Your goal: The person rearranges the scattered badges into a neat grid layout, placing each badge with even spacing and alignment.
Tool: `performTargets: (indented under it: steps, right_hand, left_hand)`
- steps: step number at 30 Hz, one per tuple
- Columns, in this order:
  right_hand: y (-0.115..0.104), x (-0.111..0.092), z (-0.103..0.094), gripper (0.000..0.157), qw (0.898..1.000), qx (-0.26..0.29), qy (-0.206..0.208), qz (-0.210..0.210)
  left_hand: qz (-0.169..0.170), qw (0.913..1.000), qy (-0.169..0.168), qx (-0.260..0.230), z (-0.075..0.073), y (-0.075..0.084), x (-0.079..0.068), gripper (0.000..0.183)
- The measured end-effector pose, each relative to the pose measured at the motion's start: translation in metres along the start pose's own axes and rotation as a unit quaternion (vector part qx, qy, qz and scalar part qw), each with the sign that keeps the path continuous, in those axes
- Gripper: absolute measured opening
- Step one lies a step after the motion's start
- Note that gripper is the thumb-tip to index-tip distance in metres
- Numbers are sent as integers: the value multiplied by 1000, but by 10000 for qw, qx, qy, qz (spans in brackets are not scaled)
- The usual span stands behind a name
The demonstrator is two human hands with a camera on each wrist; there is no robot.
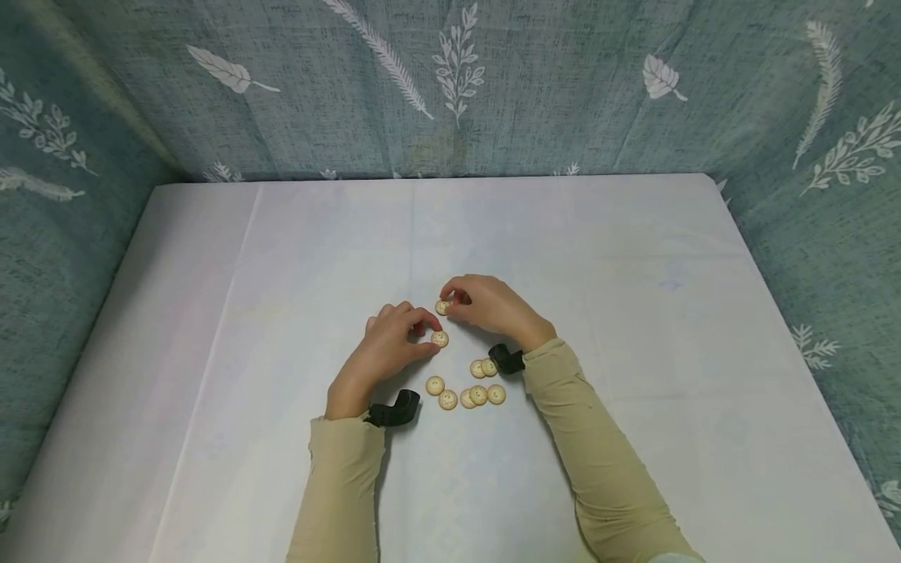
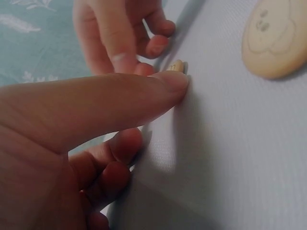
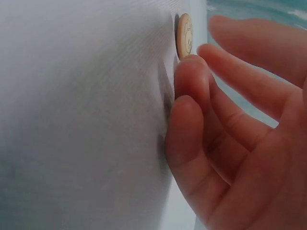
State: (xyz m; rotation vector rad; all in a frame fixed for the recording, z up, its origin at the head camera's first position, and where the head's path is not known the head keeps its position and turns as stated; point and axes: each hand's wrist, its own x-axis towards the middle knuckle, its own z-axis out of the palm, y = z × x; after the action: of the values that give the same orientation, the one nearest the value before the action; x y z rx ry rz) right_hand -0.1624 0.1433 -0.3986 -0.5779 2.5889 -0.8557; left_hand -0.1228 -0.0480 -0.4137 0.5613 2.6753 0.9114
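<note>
My left hand (image 1: 387, 344) pinches the edge of a round wooden disc (image 1: 439, 339) between thumb and index finger, low over the white table. From the left wrist view, the thumb hides most of that disc (image 2: 177, 66). Just beyond it, the right hand (image 1: 496, 305) has its fingertips beside another disc (image 1: 443, 307). In the right wrist view this disc (image 3: 186, 36) has a line drawing on its face and sits at the fingertips, with a gap showing between it and the thumb. The remaining right fingers are loosely bent.
Several similar discs lie nearer the body, among them a pair (image 1: 478, 369) by the right wrist, a row with overlapping pieces (image 1: 496, 394) and two at the left (image 1: 435, 385). Black wrist cameras (image 1: 396, 409) sit close by. Green leaf-patterned curtains (image 1: 549, 86) surround the white table (image 1: 633, 234).
</note>
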Motion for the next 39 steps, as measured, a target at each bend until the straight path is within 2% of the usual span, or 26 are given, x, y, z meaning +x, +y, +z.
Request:
performTargets:
  steps: [10, 17, 24, 30, 35, 39]
  right_hand:
    - [-12, -9, -9, 19, 9998, 164, 150, -11]
    - [-9, -17, -7, 19, 9998, 125, -39, -122]
    - [-7, -23, -3, 11, 9996, 152, -16, -229]
    - [-11, -27, 4, 10, 9989, 149, -49, -441]
    - [-19, -30, 5, 10, 9966, 315, -273, -715]
    - [-20, -32, 6, 12, 9927, 271, -678, -960]
  left_hand:
    - [-20, 10000, -47, -30, -1, -2, -2, 20]
    - [-112, 9999, -88, -61, 3, 0, -2, 20]
    - [-137, 9999, -54, 4, -2, 0, -1, 21]
    - [-142, 9999, -56, 27, -3, -3, -1, 21]
    - [-101, 9999, -39, -1, -2, -3, 0, 22]
    - [-69, 10000, -38, 23, 0, -3, 1, 22]
